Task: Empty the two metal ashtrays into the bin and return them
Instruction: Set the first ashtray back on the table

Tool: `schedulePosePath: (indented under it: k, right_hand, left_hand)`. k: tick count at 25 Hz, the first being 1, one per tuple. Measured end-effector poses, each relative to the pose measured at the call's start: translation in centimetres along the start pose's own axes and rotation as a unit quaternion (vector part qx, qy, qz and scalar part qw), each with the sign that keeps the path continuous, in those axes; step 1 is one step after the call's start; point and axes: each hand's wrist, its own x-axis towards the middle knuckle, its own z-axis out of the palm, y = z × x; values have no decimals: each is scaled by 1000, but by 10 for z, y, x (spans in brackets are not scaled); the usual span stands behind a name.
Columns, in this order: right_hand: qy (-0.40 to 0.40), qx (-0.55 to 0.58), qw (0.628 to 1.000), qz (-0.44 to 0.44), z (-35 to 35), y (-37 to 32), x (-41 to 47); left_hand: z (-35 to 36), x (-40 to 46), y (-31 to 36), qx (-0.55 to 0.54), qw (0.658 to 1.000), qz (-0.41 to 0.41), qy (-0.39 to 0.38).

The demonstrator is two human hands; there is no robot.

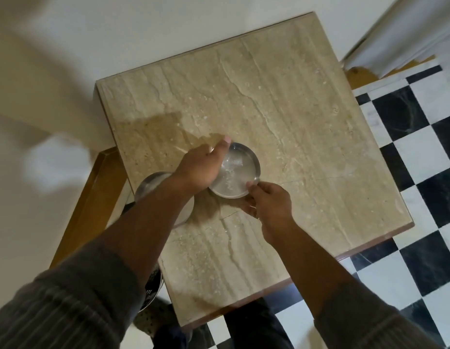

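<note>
Both hands are closing on one ashtray (pixel 235 171) sitting on the tabletop (pixel 282 117): the left hand (pixel 202 168) is gripping its near-left rim, thumb reaching along the far edge, while the right hand (pixel 268 205) is pinching the rim nearest the person. A little pale residue is showing inside, so whether it has been tipped out yet I cannot tell. The second ashtray (pixel 153 183) is lying just under the left forearm, at the tabletop's edge. The bin (pixel 152 290) seems to be waiting below that arm.
</note>
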Motion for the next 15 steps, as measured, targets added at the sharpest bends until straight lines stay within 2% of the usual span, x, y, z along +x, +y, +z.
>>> schedulePosePath:
  k: [3, 8, 12, 15]
  right_hand:
    - [13, -13, 1000, 0, 7, -10, 4]
    - [3, -21, 1000, -16, 8, -19, -27]
    - [-54, -69, 996, -32, 37, -20, -67]
    - [-130, -117, 984, -34, 68, -6, -90]
  left_hand:
    - [8, 0, 1, 6, 1000, -5, 23]
    - [-11, -28, -12, -88, 995, -7, 36]
    - [-58, -67, -41, -131, 988, -7, 80]
    - [-96, -93, -82, -217, 972, -26, 86]
